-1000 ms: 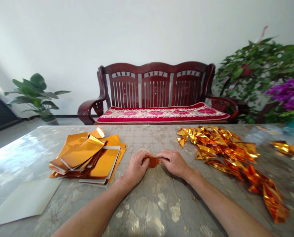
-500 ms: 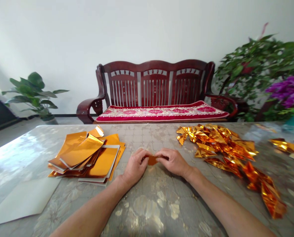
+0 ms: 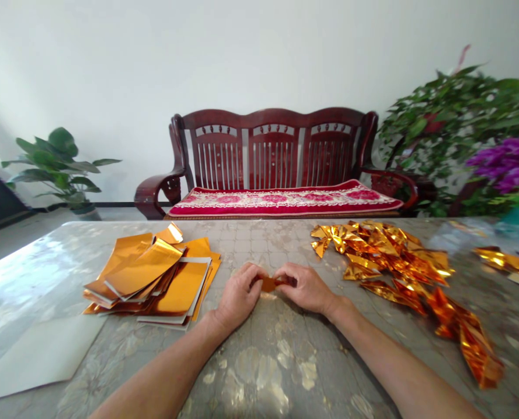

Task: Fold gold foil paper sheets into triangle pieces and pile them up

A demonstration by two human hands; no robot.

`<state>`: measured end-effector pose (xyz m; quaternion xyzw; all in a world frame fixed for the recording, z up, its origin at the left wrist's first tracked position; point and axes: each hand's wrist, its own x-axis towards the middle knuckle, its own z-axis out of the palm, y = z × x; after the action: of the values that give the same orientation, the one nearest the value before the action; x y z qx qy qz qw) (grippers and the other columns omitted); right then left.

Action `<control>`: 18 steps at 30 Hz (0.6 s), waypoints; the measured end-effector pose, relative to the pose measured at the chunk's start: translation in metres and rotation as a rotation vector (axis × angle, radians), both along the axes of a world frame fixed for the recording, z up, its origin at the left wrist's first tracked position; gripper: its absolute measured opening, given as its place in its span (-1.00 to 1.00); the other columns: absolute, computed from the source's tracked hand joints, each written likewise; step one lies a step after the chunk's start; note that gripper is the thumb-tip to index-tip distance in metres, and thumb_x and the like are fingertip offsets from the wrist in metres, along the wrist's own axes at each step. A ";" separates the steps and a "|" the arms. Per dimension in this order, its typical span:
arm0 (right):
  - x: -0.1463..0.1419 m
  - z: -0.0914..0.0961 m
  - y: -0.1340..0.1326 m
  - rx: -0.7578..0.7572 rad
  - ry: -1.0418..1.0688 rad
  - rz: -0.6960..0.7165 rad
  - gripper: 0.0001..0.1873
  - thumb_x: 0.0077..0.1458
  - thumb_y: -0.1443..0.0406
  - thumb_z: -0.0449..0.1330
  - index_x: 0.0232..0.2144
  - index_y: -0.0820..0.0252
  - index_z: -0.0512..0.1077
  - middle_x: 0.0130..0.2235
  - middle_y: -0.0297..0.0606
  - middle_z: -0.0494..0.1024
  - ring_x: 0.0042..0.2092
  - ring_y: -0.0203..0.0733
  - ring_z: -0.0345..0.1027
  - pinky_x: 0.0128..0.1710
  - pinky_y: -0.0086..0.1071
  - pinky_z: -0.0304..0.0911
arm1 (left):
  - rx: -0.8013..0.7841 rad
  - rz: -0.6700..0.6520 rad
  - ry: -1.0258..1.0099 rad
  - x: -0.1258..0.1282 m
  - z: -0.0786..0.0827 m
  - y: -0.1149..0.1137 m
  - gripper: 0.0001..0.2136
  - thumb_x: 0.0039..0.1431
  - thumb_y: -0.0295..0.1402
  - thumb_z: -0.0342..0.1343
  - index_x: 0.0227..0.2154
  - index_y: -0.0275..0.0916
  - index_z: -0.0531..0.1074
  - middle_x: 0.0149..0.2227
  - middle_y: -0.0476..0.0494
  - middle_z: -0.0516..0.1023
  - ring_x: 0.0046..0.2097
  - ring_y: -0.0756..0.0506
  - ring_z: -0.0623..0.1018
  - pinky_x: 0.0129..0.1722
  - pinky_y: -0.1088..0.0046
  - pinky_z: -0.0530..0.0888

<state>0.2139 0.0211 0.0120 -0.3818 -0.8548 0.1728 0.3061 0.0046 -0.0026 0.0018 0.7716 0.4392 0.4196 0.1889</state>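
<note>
Gently, we pinch the small gold foil piece (image 3: pixel 267 284) between our left hand (image 3: pixel 239 294) and right hand (image 3: pixel 305 287), both grasping it without crushing it.

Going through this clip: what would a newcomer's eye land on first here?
The shiny gold foil stands out most: a flat stack of sheets on the left of the table and a crumpled heap on its right. Between them, the left hand and right hand pinch a small foil piece. Beyond the table stands a dark red wooden bench.
</note>
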 end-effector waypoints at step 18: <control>0.002 0.001 0.000 0.195 -0.008 0.000 -0.93 0.10 0.40 0.21 -0.35 0.12 0.44 -0.37 -0.34 0.53 -0.37 -0.28 0.38 -0.37 -0.44 0.19 | 0.076 0.156 0.128 -0.007 -0.005 0.002 -0.83 0.22 -0.49 0.04 -0.17 -0.15 0.42 -0.22 -0.06 0.55 -0.11 -0.10 0.51 -0.09 0.37 0.42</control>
<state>0.2163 0.0208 0.0127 -0.3506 -0.8689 0.0874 0.3384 -0.0023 -0.0007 -0.0035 0.7668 0.4929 0.3992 0.0981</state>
